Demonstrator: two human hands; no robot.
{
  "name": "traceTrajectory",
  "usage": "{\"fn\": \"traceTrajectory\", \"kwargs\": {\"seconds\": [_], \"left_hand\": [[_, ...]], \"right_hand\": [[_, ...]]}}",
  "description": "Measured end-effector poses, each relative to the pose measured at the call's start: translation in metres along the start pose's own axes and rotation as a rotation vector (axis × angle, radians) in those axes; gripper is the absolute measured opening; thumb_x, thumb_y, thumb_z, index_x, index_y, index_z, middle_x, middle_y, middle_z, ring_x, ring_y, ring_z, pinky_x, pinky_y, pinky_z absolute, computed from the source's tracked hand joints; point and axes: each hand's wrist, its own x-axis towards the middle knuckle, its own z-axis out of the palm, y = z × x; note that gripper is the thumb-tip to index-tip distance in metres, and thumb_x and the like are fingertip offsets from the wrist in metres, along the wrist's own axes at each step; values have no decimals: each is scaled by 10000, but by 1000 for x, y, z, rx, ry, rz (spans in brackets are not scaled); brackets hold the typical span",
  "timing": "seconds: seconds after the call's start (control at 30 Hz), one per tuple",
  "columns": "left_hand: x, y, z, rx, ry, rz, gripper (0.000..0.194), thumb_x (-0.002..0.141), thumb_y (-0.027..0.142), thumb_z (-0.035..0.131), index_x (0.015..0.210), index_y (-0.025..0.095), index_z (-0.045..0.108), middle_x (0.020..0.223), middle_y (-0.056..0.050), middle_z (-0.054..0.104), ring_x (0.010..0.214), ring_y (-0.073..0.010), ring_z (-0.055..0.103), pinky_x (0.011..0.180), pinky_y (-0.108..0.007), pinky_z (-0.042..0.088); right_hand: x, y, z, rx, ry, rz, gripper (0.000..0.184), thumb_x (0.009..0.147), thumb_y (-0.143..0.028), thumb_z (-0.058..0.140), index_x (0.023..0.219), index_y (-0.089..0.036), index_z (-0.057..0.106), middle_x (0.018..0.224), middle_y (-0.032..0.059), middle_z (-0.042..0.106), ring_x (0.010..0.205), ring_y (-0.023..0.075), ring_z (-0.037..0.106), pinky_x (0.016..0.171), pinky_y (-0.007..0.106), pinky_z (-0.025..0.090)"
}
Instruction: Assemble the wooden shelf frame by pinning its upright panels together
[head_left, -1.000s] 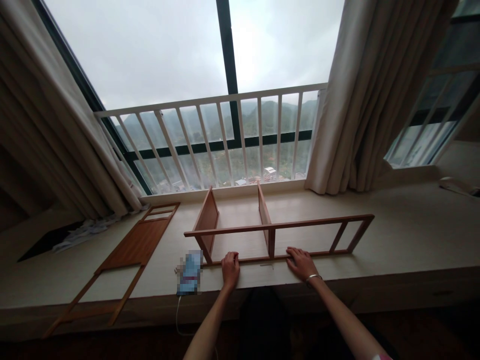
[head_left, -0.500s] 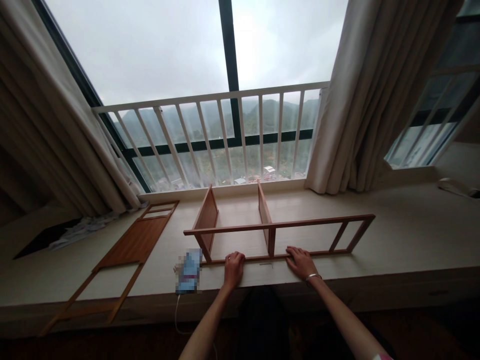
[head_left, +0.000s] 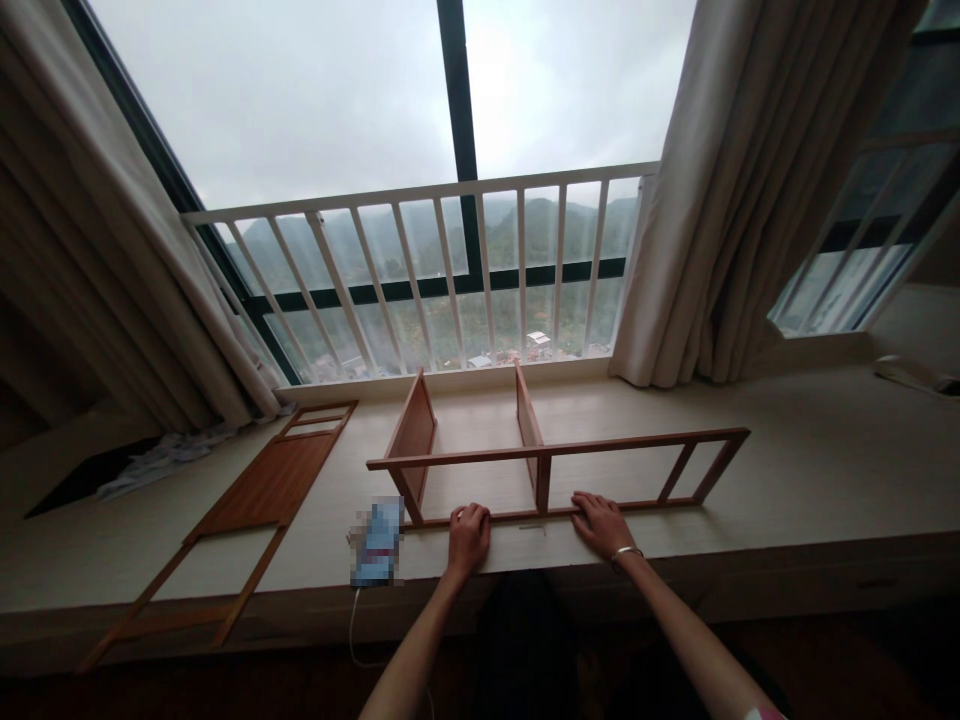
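Note:
A partly built wooden shelf frame (head_left: 555, 455) stands on its side on the wide window ledge (head_left: 810, 470), with two brown panels rising toward the window. My left hand (head_left: 468, 536) rests with curled fingers on the frame's lower rail, left of the middle post. My right hand (head_left: 601, 524), a bracelet on its wrist, lies flat with fingers spread on the same rail, right of the post. A small pale part (head_left: 532, 528) lies on the ledge between my hands.
A second wooden side panel (head_left: 255, 500) lies flat on the ledge to the left. A phone (head_left: 377, 541) with a cable lies beside my left hand. White window railing (head_left: 450, 270) and curtains (head_left: 750, 190) stand behind. Crumpled wrapping (head_left: 161, 460) lies far left.
My left hand slid a little to the right along the lower rail. The right hand and the frame have stayed put; the view shifted slightly.

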Motion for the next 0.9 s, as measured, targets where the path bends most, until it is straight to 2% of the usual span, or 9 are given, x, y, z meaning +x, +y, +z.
{"fn": "traceTrajectory", "kwargs": {"seconds": [0.2, 0.9], "left_hand": [[-1, 4, -1, 68, -16, 44, 199, 797, 131, 339, 860, 199, 516, 839, -21, 529, 827, -135, 487, 941, -380, 218], [-3, 1, 5, 99, -14, 99, 317, 751, 28, 334, 963, 204, 493, 901, -37, 530, 883, -148, 497, 953, -392, 240]], "right_hand": [[0, 0, 0, -4, 8, -2, 348, 749, -330, 412, 1082, -263, 489, 1117, 32, 528, 975, 202, 459, 831, 346, 279], [1, -2, -3, 7, -21, 19, 347, 742, -319, 421, 1079, -268, 489, 1125, 26, 521, 988, 202, 453, 840, 351, 276]]}}
